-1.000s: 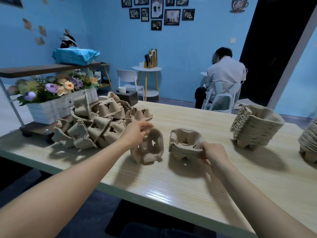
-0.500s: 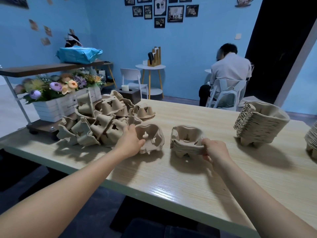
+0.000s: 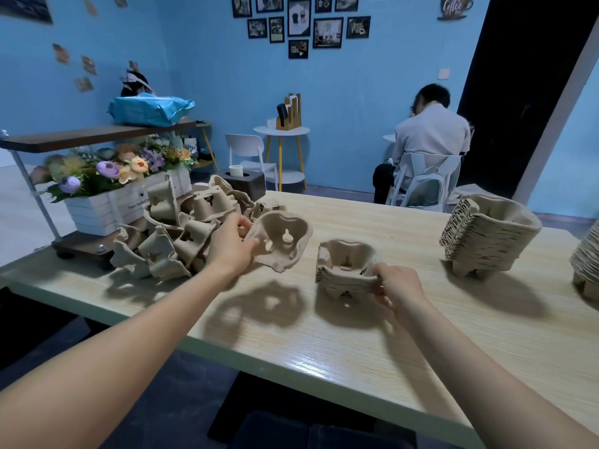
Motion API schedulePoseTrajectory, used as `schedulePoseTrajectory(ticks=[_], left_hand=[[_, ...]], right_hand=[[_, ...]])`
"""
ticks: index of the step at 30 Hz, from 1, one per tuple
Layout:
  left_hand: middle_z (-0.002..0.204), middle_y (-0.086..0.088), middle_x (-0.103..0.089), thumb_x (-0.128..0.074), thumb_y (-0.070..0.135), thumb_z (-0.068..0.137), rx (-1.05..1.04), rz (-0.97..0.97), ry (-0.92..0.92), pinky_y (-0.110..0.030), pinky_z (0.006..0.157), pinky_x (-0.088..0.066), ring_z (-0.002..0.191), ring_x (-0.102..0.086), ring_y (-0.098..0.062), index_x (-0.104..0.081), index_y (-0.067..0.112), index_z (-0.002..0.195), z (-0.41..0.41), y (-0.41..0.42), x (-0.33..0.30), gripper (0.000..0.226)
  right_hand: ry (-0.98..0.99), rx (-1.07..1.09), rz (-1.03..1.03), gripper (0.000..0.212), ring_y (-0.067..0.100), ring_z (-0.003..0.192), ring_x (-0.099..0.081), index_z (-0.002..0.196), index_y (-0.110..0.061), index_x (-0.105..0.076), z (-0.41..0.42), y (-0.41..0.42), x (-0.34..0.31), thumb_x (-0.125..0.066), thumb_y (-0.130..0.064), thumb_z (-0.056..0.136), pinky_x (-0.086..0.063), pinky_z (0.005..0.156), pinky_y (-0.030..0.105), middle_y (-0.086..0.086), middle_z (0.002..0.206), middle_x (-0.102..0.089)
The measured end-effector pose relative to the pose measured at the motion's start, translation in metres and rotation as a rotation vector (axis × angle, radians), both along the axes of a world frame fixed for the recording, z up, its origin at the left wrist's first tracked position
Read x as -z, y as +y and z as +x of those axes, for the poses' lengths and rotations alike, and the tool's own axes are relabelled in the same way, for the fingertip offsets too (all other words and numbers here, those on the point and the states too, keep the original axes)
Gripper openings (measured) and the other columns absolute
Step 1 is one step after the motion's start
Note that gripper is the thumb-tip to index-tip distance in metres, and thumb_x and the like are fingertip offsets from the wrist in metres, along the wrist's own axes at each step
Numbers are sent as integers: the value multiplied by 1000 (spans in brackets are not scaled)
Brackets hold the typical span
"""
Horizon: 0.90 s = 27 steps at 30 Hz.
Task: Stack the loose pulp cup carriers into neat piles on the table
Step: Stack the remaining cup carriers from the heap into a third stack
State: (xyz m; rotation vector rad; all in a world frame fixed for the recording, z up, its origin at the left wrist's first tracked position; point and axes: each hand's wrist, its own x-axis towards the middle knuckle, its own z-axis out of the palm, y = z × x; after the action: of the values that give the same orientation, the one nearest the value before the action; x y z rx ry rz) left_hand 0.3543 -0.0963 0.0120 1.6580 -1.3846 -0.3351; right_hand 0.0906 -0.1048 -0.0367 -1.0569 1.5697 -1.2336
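Cut off by the right edge: most of the far-right stack (image 3: pixel 587 264). Hidden behind the left hand (image 3: pixel 230 246): part of the loose heap (image 3: pixel 181 234). Hidden by the right hand (image 3: pixel 398 283): near corner of the small stack (image 3: pixel 345 270). Too small to read: wall pictures (image 3: pixel 299 22).

Count: hands 2, left (image 3: pixel 231 246) and right (image 3: pixel 397 283). Carrier stacks 3: small (image 3: pixel 343 273), tall (image 3: pixel 486 234), one cut off at the edge (image 3: pixel 586 264). Held carrier (image 3: pixel 280 241) 1. Loose heap (image 3: pixel 168 238) 1, individual count indeterminate.
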Motion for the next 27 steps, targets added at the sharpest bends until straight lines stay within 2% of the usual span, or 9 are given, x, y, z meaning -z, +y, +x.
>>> schedulePoseTrajectory(ticks=[4,7,10,14,16,19,22,27], left_hand=[[99,-3,-64,-64,3,84,97,-120,51,-38,89,-52,94,-61,-18,-62,15,103,-9,-6,-20,22],[94,1,-64,-62,-1,85,165,-153,62,-33,86,-54,91,-62,-15,-66,18,103,-23,-9,-33,26],[92,3,-64,-62,-1,85,233,-163,43,-31,84,-54,87,-62,-12,-69,16,105,-37,-13,-37,28],[95,3,-68,-64,0,84,308,-119,-5,-11,74,-47,78,-59,-5,-73,14,102,-51,-22,-35,24],[96,1,-68,-63,0,85,348,-71,-46,-11,75,-44,77,-57,-4,-72,12,102,-56,-26,-32,23],[102,-1,-69,-61,0,87,346,-7,-101,-16,88,-43,89,-58,-7,-72,12,106,-59,-32,-27,24],[110,-5,-68,-59,1,89,364,49,-187,-21,95,-43,101,-60,-14,-71,11,108,-61,-38,-26,25],[119,-6,-65,-53,0,92,385,110,-338,-24,101,-40,116,-56,-19,-70,11,110,-70,-44,-16,27]], right_hand=[[-14,-44,21,24,24,60,-45,64,-10,-51,14,3,-3,-57,-16,86,-38,65,37,9,61,-44],[-27,-87,40,24,28,66,-49,69,-8,-56,22,4,-6,-57,-20,90,-42,67,38,12,69,-49],[-61,-108,41,25,27,64,-47,72,-6,-57,27,5,-6,-56,-21,92,-41,67,38,11,68,-47],[-70,-129,55,24,23,57,-46,71,-6,-59,28,4,-6,-57,-20,90,-38,61,36,12,66,-48],[-89,-132,48,25,23,57,-45,74,-6,-58,27,4,-6,-56,-22,92,-36,55,34,13,68,-48],[-132,-137,47,22,24,65,-44,86,-6,-54,27,5,-6,-55,-27,95,-36,56,32,13,75,-46],[-154,-154,59,19,22,61,-44,89,-7,-51,27,6,-9,-53,-26,95,-36,55,31,11,73,-45],[-275,-148,93,20,21,59,-49,89,-3,-57,25,15,-18,-48,-19,97,-40,40,23,10,70,-49]])
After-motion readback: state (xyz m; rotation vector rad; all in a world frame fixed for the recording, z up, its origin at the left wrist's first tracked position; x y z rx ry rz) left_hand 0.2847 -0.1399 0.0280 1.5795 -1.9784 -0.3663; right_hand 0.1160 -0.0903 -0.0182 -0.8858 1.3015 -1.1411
